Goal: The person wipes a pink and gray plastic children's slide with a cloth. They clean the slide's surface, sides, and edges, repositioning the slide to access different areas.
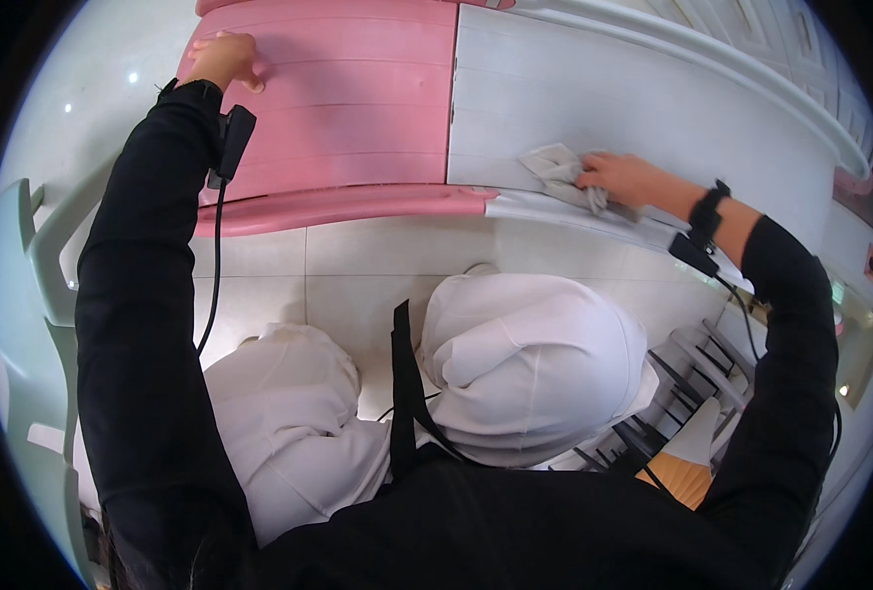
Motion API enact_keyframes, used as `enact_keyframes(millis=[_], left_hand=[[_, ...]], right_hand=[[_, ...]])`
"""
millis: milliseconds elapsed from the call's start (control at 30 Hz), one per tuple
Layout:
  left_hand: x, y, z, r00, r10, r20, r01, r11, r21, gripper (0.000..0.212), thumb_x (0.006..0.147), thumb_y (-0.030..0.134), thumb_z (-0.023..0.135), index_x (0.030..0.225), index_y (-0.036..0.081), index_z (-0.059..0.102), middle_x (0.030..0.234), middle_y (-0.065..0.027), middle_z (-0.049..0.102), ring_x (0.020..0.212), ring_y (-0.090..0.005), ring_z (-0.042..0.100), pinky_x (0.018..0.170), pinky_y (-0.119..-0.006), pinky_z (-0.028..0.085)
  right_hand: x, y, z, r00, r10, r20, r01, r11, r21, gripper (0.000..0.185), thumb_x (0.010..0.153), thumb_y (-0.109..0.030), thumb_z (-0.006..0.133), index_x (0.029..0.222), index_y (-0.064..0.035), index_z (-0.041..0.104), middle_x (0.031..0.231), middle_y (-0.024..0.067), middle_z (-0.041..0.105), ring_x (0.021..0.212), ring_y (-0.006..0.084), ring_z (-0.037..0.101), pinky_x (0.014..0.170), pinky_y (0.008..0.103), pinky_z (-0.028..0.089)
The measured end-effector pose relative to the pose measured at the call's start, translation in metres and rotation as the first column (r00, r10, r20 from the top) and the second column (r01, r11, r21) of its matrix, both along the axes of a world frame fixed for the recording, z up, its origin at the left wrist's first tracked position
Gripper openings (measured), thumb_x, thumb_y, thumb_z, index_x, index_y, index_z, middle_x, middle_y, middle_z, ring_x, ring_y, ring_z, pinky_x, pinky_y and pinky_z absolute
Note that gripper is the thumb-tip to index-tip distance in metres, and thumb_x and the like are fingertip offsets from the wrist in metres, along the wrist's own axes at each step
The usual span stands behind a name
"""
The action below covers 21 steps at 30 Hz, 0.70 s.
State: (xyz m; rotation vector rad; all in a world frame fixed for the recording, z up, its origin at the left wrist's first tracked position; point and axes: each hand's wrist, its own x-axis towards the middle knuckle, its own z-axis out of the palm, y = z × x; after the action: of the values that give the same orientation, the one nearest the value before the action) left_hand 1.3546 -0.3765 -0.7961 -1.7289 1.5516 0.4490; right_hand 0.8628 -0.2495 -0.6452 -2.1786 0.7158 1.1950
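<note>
My left hand (pixel 226 59) rests on the left side of a pink plastic panel (pixel 348 103), thumb spread from the fingers, which reach its left edge. In my right hand (pixel 624 177) is a crumpled, pale cloth (pixel 558 171). The cloth lies against a white panel (pixel 591 81), close to its near edge. The two panels meet along a straight seam. A pink rim (pixel 348 210) borders the pink panel on the near side, and a white rim (pixel 576 214) continues it to the right. Part of the cloth is hidden under my fingers.
Pale green moulded plastic (pixel 23 295) stands at my left. A long white rail (pixel 702 51) curves along the far side. Chairs with dark legs (pixel 672 398) are at the lower right. Pale floor tiles (pixel 363 251) show below the near rim. Cables (pixel 219 273) hang from both wrist devices.
</note>
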Motion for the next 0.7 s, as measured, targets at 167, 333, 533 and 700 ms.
enact_keyframes(millis=[167,333,533,700], left_hand=[[0.008,0.006,0.003,0.988,-0.117,-0.097,0.116,0.993,-0.018,0.093,0.056,0.044,0.078,0.128,0.001,0.038,0.136,-0.0176,0.032,0.115,-0.0506,0.037,0.093,-0.055,0.035],[0.024,0.020,-0.010,0.972,-0.196,-0.132,0.129,0.909,-0.396,0.071,0.059,0.041,0.072,0.110,-0.003,0.051,0.098,-0.0185,0.060,0.099,-0.0369,0.054,0.082,-0.038,0.045],[0.078,0.032,-0.012,0.834,-0.283,-0.474,0.114,0.929,-0.353,0.045,0.073,0.032,0.064,0.104,0.001,0.057,0.101,-0.0187,0.060,0.092,-0.0316,0.057,0.080,-0.038,0.046],[0.082,0.060,-0.007,0.792,-0.298,-0.532,-0.030,0.852,-0.523,0.041,0.077,0.033,0.059,0.104,0.001,0.058,0.102,-0.0180,0.060,0.095,-0.0321,0.057,0.084,-0.037,0.044]], right_hand=[[0.099,-0.003,-0.074,0.910,-0.161,0.382,0.148,0.987,0.063,0.050,0.065,-0.001,0.064,0.111,-0.0158,0.051,0.104,0.0094,0.048,0.099,0.0299,0.051,0.078,0.0403,0.045],[0.144,-0.015,-0.101,0.839,-0.193,0.509,0.184,0.981,0.067,0.050,0.067,0.002,0.061,0.113,-0.0136,0.050,0.106,0.0084,0.047,0.102,0.0294,0.049,0.083,0.0388,0.043],[0.120,-0.012,-0.078,0.922,-0.135,0.363,0.104,0.989,0.101,0.047,0.065,0.010,0.049,0.103,-0.0168,0.057,0.103,0.0059,0.049,0.104,0.0278,0.047,0.082,0.0396,0.043],[0.154,-0.017,-0.087,0.924,-0.042,0.379,0.029,0.999,0.041,0.042,0.066,0.008,0.051,0.100,-0.0140,0.057,0.100,0.0077,0.050,0.100,0.0293,0.049,0.080,0.0376,0.043]])
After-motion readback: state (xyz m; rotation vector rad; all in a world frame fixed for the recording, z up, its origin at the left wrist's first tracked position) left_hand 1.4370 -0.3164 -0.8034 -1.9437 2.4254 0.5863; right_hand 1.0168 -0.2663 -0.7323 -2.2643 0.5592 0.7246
